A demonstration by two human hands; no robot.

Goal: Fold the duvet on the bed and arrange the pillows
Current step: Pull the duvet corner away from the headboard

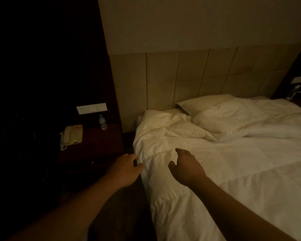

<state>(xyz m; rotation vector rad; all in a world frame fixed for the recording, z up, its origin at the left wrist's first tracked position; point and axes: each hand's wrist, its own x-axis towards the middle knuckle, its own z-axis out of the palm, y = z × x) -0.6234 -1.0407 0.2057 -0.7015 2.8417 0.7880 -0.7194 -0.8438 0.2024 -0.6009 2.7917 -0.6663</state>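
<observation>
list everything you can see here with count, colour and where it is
duvet: one, white, spread rumpled over the bed
pillows: at least two, white, at the head of the bed; one leans on the headboard, one lies in front of it
headboard: one, beige padded panels, against the wall
nightstand: one, dark wood, left of the bed
telephone: one, cream, on the nightstand
water bottle: one, clear with blue cap, at the nightstand's back
switch panel: one, white, on the dark wall above the nightstand
left hand: at the duvet's side edge, fingers curled at the fabric
right hand: over the duvet, fingers relaxed
</observation>
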